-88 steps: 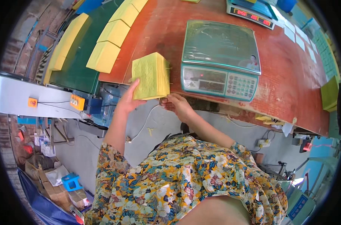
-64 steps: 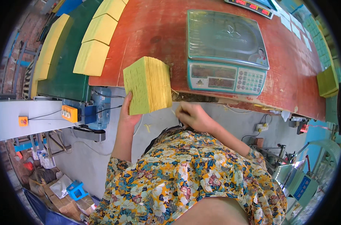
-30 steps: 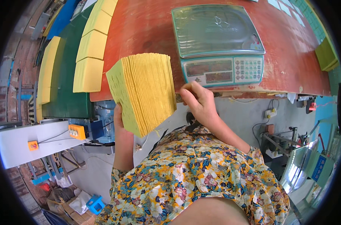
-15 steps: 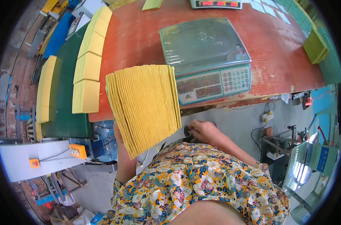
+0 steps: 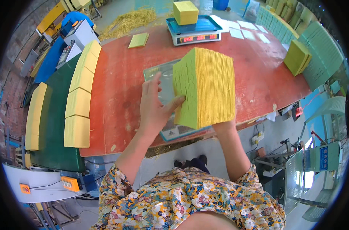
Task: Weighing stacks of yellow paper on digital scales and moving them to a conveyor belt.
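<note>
**Workshop, production type**

Scuffed red worktop [image 5: 117, 76] with two scales [image 5: 197, 38], yellow stacks [image 5: 78, 101] in rows along a green surface [image 5: 51, 115], orange switch boxes [image 5: 70, 183] on a pale panel [image 5: 44, 178], heap of yellow scraps [image 5: 130, 21] on floor behind, person in blue [image 5: 76, 18] by boxy machinery [image 5: 81, 36]

Partial occlusion by the yellow block of layered sheets [image 5: 214, 90].
The block is hiding most of the bare right hand [image 5: 225, 125] and, with the bare left hand [image 5: 155, 107], is covering much of the flat teal-edged scale [image 5: 168, 74].
</note>
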